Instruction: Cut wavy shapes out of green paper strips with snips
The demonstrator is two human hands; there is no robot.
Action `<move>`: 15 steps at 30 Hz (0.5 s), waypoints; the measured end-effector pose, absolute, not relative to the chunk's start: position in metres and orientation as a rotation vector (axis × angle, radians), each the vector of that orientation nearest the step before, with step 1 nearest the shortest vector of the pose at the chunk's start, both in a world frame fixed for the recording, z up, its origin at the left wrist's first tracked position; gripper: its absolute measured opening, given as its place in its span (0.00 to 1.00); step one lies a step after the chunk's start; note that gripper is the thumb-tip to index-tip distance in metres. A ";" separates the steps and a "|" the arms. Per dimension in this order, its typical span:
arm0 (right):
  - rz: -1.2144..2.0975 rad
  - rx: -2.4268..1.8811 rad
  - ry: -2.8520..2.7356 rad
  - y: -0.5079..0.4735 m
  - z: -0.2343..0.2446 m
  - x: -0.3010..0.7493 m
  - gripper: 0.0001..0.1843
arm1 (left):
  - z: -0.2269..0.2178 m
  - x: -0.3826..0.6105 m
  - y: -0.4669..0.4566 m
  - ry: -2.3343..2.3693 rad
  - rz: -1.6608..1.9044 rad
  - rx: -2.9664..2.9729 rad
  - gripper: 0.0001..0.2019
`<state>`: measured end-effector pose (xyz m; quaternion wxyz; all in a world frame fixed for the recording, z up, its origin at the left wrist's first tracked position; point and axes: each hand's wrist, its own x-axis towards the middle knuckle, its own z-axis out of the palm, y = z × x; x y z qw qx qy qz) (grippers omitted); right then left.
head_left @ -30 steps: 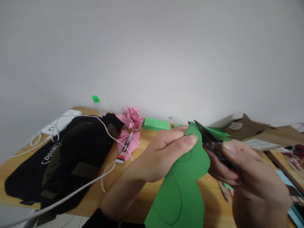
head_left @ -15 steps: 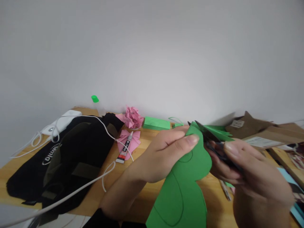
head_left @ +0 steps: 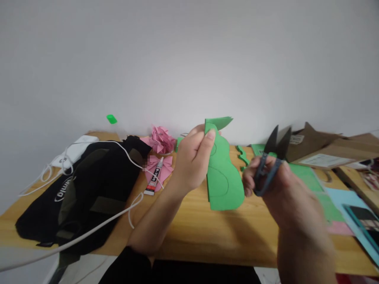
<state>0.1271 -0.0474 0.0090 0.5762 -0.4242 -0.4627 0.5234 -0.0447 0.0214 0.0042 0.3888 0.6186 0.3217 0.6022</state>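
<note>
1. Wooden tabletop [head_left: 189,236], beneath both hands.
2. Black bag [head_left: 97,197], lying at its left.
3. Green paper [head_left: 223,169], raised above the tabletop, clamped in the left hand [head_left: 194,159].
4. Scissors [head_left: 283,146], gripped by the right hand [head_left: 291,193], blades spread apart, clear of the paper.
5. Labelled tube [head_left: 154,179], near the bag.

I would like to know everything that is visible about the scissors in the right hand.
The scissors have two dark, pointed blades, spread apart and pointing upward, and bluish-grey handles that meet in a bend at the lower end. They look like metal. The right hand holds them by the handles, above the wooden table, to the right of the green paper and apart from it.
</note>
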 end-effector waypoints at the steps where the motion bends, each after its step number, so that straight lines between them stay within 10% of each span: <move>1: 1.187 -0.978 -1.026 -0.048 0.003 0.120 0.21 | 0.002 -0.042 0.023 0.823 1.538 1.585 0.22; 15: 1.067 -1.102 -0.834 -0.056 -0.029 0.094 0.15 | -0.009 -0.025 0.027 0.728 1.486 1.405 0.23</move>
